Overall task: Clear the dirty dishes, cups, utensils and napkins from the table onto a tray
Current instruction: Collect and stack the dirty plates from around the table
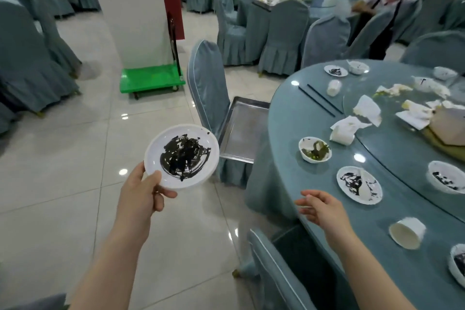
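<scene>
- Left hand [143, 191] gripping the near rim of a white plate [181, 156] smeared with dark sauce, held level above the floor, off the worktop.
- Metal tray [242, 128] resting on a chair seat just right of and beyond the plate, long axis running away from the viewer; left hand the nearer one, so probably a short carry forward and right.
- Right hand [320, 206] released, fingers loosely spread, holding nothing, above the worktop [297, 128] edge.
- Further right, more dirty plates, bowls, cups, chopsticks and napkins waiting.

Metal tray [245, 131] matt; floor tiles [75, 158] glossy; cloth chair covers [208, 83].
</scene>
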`<state>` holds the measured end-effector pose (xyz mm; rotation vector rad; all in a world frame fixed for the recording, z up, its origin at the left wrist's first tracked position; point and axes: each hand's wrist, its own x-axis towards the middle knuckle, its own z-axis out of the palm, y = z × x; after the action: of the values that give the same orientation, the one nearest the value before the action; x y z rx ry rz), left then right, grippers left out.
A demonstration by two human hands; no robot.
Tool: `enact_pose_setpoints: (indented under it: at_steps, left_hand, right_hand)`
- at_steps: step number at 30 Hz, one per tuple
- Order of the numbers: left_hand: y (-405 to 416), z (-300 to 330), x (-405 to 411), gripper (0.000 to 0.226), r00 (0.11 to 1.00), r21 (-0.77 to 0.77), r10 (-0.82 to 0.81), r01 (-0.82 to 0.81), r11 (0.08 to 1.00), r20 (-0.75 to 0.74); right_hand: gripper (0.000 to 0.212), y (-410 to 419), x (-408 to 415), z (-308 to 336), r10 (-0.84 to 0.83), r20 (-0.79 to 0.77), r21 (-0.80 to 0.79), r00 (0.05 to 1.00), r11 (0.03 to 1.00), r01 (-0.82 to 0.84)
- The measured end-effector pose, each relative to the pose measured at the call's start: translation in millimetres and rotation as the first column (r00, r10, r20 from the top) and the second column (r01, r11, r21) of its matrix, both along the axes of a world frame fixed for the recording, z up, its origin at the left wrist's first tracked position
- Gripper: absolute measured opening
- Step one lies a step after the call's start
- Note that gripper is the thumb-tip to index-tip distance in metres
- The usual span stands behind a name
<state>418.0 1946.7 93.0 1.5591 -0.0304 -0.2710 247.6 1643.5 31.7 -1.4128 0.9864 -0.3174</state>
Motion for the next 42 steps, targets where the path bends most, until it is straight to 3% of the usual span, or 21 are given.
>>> enact_pose_setpoints:
  at_steps: [8, 15, 24, 30, 36, 42]
  left_hand:
    - [-69.1, -18.8, 101.9, 0.027, 0.985, 0.009, -0.154, 0.155, 0.988, -0.072]
    - [-129.8, -20.4, 205.9, 0.026, 0.927, -0.029, -0.36, 0.359, 0.933, -0.104]
    - [-218.8, -19.7, 276.8, 0.027, 0.756, -0.058, -0.646, 0.643, 0.763, -0.109]
    - [-292.7, -21.2, 288.8, 0.028, 0.669, -0.046, -0.736, 0.736, 0.675, -0.099]
    - [-392.5, -15.0, 294.4, 0.025, 0.632, -0.036, -0.772, 0.772, 0.635, -0.061]
    - [-486.3, -18.6, 282.1, 0.027, 0.606, -0.038, -0.791, 0.791, 0.611, -0.085]
  right_hand:
    - [0.015, -42.9, 73.0, -8.3, -0.1, -0.088, -0.028, 0.991, 0.995, 0.098]
    - [0.015, -49.1, 122.8, -17.2, -0.361, -0.112, -0.046, 0.926, 0.933, 0.358]
    - [0.016, -43.5, 124.5, -24.1, -0.681, -0.127, -0.102, 0.721, 0.732, 0.673]
    - [0.014, -81.0, 93.6, -39.9, -0.804, -0.136, -0.137, 0.58, 0.595, 0.792]
    - [0.016, -160.5, 72.7, -71.9, -0.834, -0.236, -0.283, 0.499, 0.55, 0.786]
    - [0.038, -233.4, 62.0, -99.2, -0.709, -0.551, -0.487, 0.439, 0.701, 0.521]
